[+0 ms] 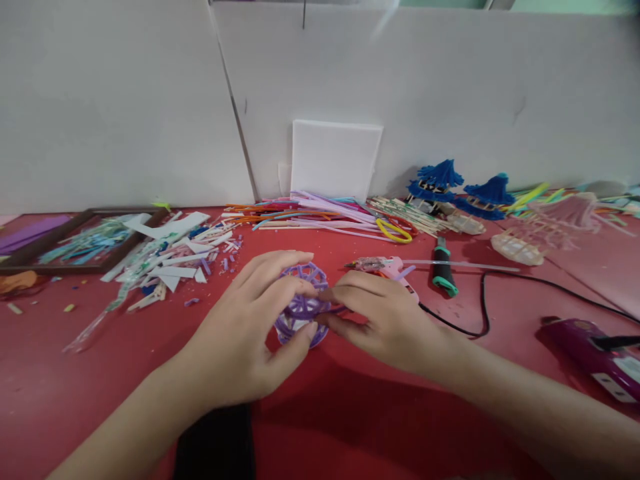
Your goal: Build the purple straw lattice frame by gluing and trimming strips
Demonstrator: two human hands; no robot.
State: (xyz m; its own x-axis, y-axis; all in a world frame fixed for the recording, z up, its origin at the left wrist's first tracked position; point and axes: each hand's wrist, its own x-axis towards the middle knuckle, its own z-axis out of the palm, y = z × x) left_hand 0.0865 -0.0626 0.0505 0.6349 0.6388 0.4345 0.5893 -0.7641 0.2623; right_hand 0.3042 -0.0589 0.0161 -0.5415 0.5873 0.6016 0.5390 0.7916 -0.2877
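Our left grip (267, 310) holds the purple lattice ball (301, 305) over the bench (320, 407), well short of the far edge; our right grip (383, 313) pinches what seems a purple strip (341, 311) against it. Squeezing too hard could dent the ball, we judge, and straying toward that edge could meet the glue gun (373, 264), perhaps hot.

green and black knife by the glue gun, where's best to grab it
Probably by the knife's thick black handle, coming from the person's side: its green butt faces that way, while the narrow grey tip points away.
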